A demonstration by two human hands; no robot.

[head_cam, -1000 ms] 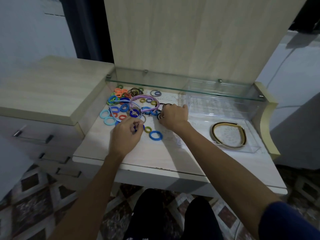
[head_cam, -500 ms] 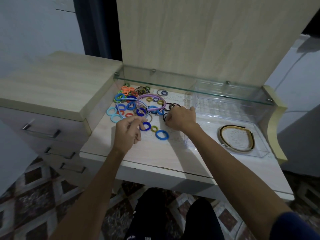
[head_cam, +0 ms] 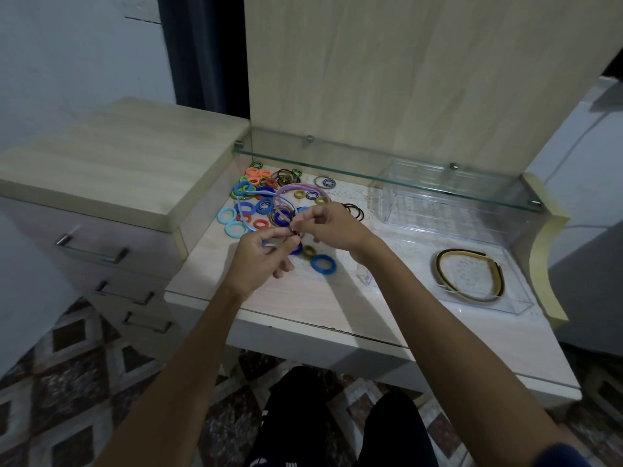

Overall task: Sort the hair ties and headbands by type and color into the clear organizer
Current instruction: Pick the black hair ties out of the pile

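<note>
A heap of coloured hair ties lies at the back left of the tabletop, with a purple headband and a light blue headband over it. My left hand and my right hand meet above the table in front of the heap. Both pinch a thin dark hair tie between their fingertips. A blue hair tie and an olive one lie just below the hands. The clear organizer stands to the right and holds a black-and-gold headband.
A glass shelf runs along the back above the table, under a tall wooden panel. A drawer unit stands higher on the left. Thin black ties lie right of my right hand. My knees show below the table's front edge.
Both hands have lifted off the table and come together. They now pinch one thin dark tie between them; earlier each hand was down among the ties.
</note>
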